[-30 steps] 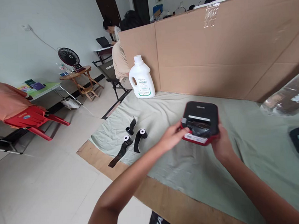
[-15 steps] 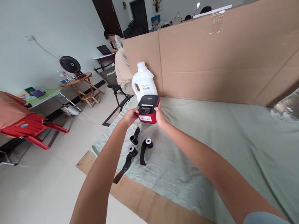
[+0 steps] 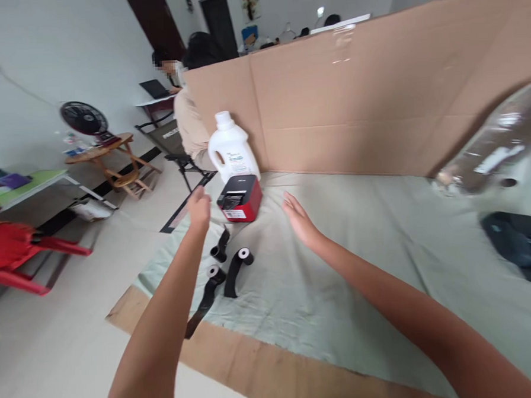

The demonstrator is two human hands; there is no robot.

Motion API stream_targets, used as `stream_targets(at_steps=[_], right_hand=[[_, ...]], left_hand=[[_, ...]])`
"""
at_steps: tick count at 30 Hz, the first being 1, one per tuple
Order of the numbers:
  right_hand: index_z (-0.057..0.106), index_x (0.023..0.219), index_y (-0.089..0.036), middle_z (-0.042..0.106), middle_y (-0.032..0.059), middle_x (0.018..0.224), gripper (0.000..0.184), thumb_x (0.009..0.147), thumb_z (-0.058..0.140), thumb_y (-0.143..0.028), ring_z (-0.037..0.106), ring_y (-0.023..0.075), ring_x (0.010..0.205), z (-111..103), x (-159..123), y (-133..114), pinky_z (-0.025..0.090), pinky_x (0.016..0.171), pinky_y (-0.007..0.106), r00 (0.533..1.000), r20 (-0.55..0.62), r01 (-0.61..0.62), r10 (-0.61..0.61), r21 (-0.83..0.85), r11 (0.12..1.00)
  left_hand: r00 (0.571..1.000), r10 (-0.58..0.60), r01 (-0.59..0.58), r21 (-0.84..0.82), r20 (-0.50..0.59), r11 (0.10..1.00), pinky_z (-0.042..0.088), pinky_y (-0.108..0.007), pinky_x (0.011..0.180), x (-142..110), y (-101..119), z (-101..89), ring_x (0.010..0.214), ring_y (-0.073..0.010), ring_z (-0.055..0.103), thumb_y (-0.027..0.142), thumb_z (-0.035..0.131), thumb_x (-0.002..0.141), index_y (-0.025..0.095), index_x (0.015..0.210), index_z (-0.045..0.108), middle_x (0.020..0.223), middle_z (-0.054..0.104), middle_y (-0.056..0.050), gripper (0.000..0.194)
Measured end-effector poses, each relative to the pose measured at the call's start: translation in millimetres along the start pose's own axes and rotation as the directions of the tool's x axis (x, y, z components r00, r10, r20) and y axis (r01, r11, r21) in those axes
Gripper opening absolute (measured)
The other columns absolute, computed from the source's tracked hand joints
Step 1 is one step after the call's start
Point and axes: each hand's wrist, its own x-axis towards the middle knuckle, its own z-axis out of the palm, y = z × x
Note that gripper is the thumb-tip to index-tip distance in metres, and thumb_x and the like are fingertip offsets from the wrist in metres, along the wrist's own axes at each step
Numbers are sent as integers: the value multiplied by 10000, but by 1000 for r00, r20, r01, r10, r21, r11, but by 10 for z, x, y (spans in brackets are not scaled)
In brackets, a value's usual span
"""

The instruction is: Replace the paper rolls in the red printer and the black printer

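Left hand (image 3: 199,208) and right hand (image 3: 300,222) are flanking a red-and-black printer (image 3: 242,199).
Both are hovering empty, gripping nothing; a white jug (image 3: 235,153) is standing behind, black rolls (image 3: 246,257) lying nearer.

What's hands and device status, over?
Left hand, right hand: clear of red-black device. Device: on cloth, before white jug. Nearby: three black rolls, near side.
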Motion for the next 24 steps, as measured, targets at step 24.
stream_targets(at_steps=[24], right_hand=[[334,1507,-46,540,230,1228,1061,668,804,-493,526,396,1190,-2979,-1997,151,421,1037,483,624,-772,-648,-120,-597,473]], left_hand=[[576,629,-641,-190,522,744,461,-423,1206,-3006,466,2031,1330,-197,612,55,453,909,226,1374,624,1383,677,-48,524]])
